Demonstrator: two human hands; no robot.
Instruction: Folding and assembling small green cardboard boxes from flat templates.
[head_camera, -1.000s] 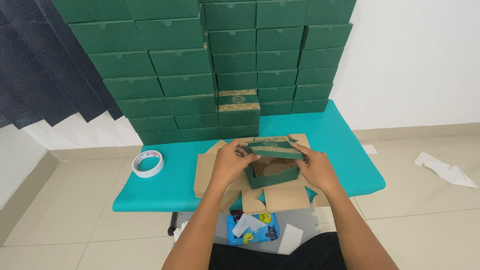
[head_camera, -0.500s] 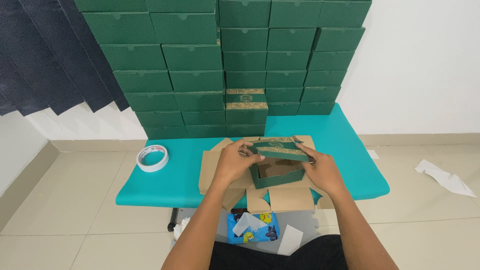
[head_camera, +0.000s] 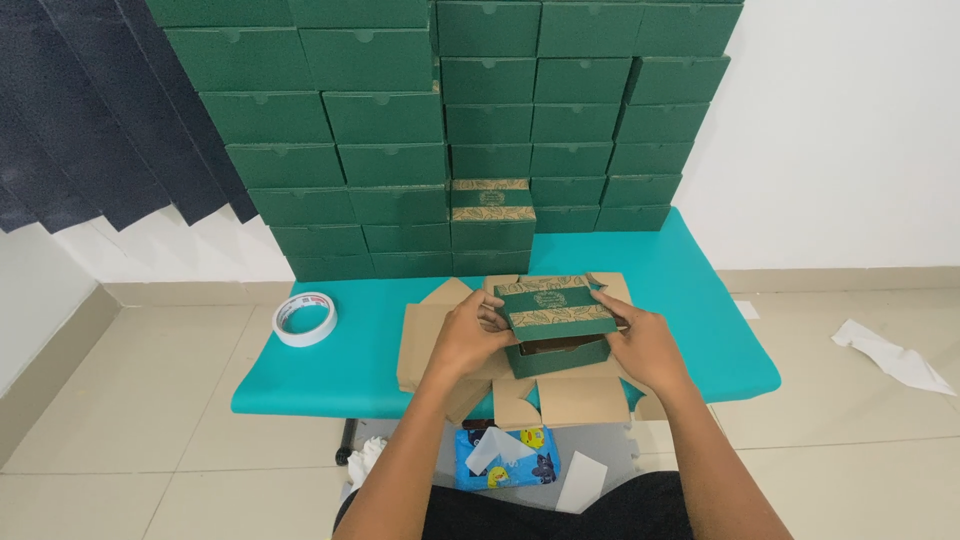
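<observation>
Tape roll (head_camera: 305, 319): white, lying flat on the teal bench (head_camera: 370, 370), well left of the box, near the bench's left edge. Risk: low; apart from both hands.

Flat card (head_camera: 425, 345): brown unfolded blanks under and around the box, one flap hanging over the bench's near edge. Risk: a push on the box could slide the loose sheets off toward the floor.

Left hand (head_camera: 470, 335): fingers closed on the box's left end and lid edge.

Box (head_camera: 555, 325): small, green, leaf-patterned lid half down, front gap open; sits on the card, mid-bench, in front of the stack. Risk: uneven pressure from the two sides could crease the lid or leave a tab outside its slot.

Right hand (head_camera: 640, 345): clamped on the box's right end, thumb on the lid.

Stack (head_camera: 450, 130): green boxes behind the box, against the wall. Risk: a knock to the bench may shift the upper rows.
</observation>
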